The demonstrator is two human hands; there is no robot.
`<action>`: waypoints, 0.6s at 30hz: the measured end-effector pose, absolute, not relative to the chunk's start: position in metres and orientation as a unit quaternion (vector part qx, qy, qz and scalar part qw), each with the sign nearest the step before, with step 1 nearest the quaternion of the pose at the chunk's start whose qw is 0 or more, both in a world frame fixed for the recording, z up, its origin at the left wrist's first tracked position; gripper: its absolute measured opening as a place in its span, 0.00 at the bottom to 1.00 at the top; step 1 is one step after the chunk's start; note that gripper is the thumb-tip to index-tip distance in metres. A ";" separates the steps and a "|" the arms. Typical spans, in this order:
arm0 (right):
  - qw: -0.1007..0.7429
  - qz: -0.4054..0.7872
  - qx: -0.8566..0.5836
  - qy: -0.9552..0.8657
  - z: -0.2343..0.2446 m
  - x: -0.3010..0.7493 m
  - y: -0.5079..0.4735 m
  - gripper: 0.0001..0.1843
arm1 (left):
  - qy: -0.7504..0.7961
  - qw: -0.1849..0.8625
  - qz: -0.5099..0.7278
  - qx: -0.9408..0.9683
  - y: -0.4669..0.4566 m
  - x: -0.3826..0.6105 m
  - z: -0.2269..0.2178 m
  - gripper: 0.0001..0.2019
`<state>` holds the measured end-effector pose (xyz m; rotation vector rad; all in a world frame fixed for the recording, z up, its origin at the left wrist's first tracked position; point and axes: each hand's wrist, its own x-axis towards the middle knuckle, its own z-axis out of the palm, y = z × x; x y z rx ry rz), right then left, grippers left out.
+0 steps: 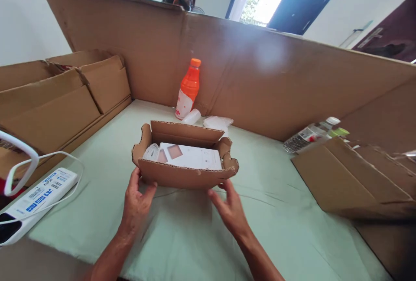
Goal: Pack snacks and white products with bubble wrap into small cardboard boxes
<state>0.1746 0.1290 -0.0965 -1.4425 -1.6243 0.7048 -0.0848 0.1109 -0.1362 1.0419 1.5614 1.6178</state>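
A small open cardboard box (182,176) sits on the pale green cloth (107,159) in front of me. Inside it lie a white leaflet (191,157) and a clear plastic-wrapped item (151,152) at the left end. My left hand (135,205) rests at the box's near left corner, thumb and fingers spread, touching its front wall. My right hand (229,205) lies just below the near right corner, fingers stretched out toward the box, fingertips at its base. Neither hand holds anything.
An orange drink bottle (188,89) stands at the back by a tall cardboard wall (260,77), with a clear cup (192,117) and plastic wrap (217,122) beside it. Cardboard boxes (65,99) at left, a white power strip (35,200), flattened cardboard (351,181) and water bottles (310,134) at right.
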 end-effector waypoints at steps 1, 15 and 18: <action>0.404 0.299 -0.564 -0.656 -0.099 0.167 0.134 0.24 | 0.592 0.332 0.620 0.394 0.116 -0.083 -0.132 0.24; 0.384 0.201 -0.675 -0.597 -0.119 0.300 -0.003 0.35 | 0.522 0.448 0.477 0.547 0.076 -0.007 -0.112 0.20; 0.380 0.253 -0.633 -0.624 -0.113 0.315 -0.002 0.58 | 0.573 0.358 0.449 0.584 0.074 -0.019 -0.113 0.18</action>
